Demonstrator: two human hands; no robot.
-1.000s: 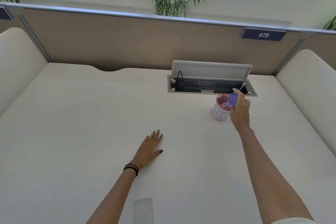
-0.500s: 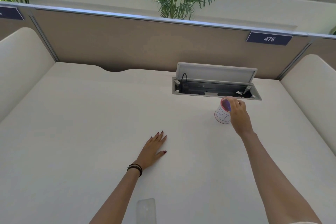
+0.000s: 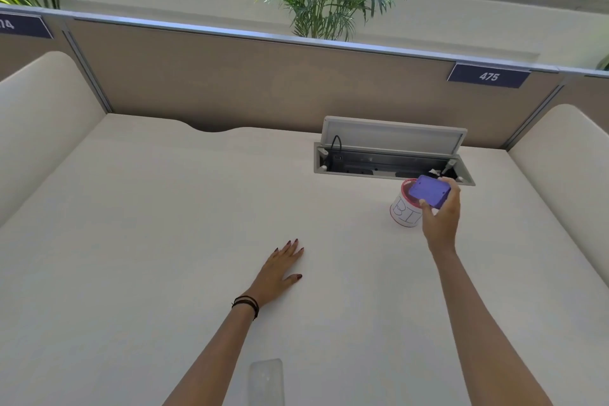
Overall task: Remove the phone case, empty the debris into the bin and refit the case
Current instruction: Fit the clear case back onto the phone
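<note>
My right hand [image 3: 440, 224] has its grip closed on the purple phone case [image 3: 429, 191], held over the bin [image 3: 404, 211] so debris drops inside. Left hand [image 3: 280, 269] lies flat, grip empty, steadying on the worktop [image 3: 164, 241]; the phone [image 3: 266, 382] waits near me for refitting.

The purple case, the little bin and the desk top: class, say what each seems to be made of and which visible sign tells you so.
Purple case: probably matte plastic or silicone, evenly coloured, no glare.
Bin: probably paper or card, white wall hand-lettered, red rim.
Desk top: seemingly cream laminate, smooth and matte, no grain.
</note>
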